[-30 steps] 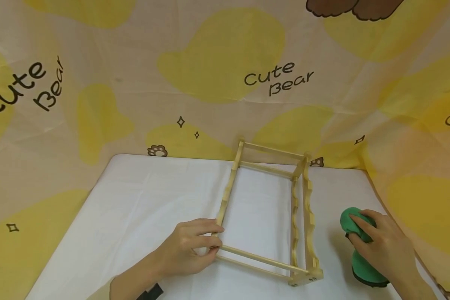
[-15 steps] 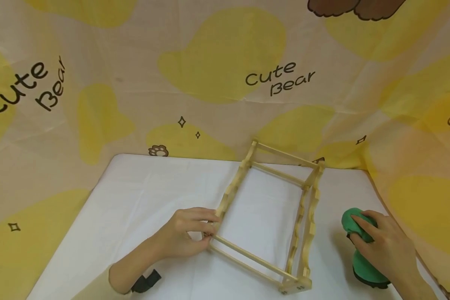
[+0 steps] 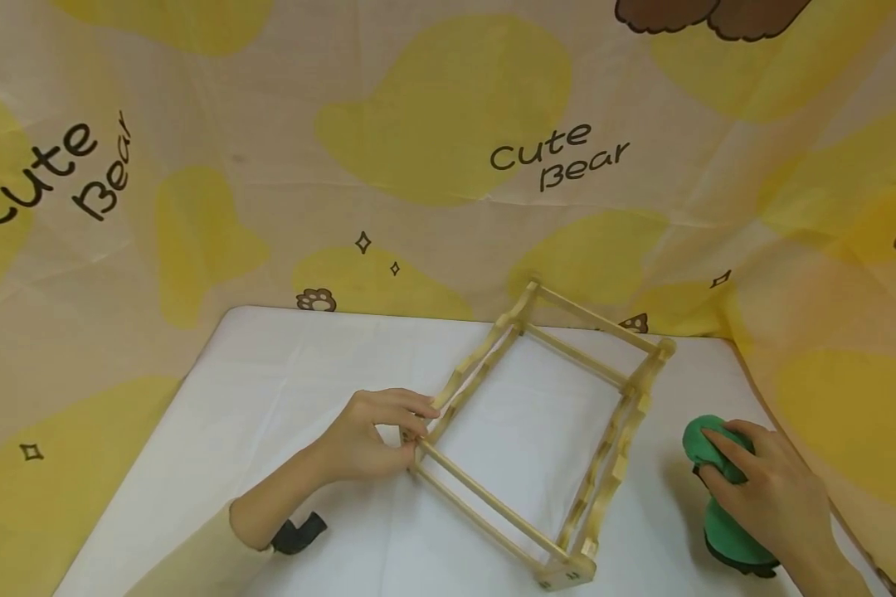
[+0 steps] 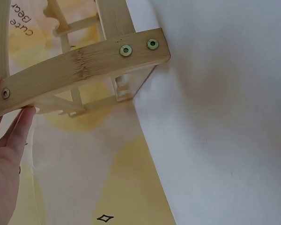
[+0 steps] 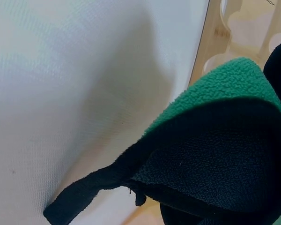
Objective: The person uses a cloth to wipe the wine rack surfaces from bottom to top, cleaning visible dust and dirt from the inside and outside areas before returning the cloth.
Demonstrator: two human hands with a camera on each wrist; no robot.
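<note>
A bamboo rack frame (image 3: 493,499) with wavy-edged side rails stands slantwise on the white table. My left hand (image 3: 377,439) pinches its near left corner between thumb and fingers. In the left wrist view, fingertips lie along a curved end slat (image 4: 84,63) with metal bolts in it. Right of the rack, my right hand (image 3: 780,489) grips a bunched green cloth (image 3: 735,535) with black edging, held apart from the rack. The right wrist view shows the cloth's fuzzy green side (image 5: 225,84) and its dark underside; the fingers are hidden there.
A white-covered table (image 3: 291,365) carries the rack, whose far end reaches the back edge. A yellow-patterned curtain (image 3: 433,108) hangs behind and along both sides. A short black strap-like piece (image 3: 300,532) shows beside the left wrist.
My left hand has moved up and slightly left with the rack's near left corner. The rack has turned clockwise, its far end swinging right. The right hand and cloth have stayed nearly still.
</note>
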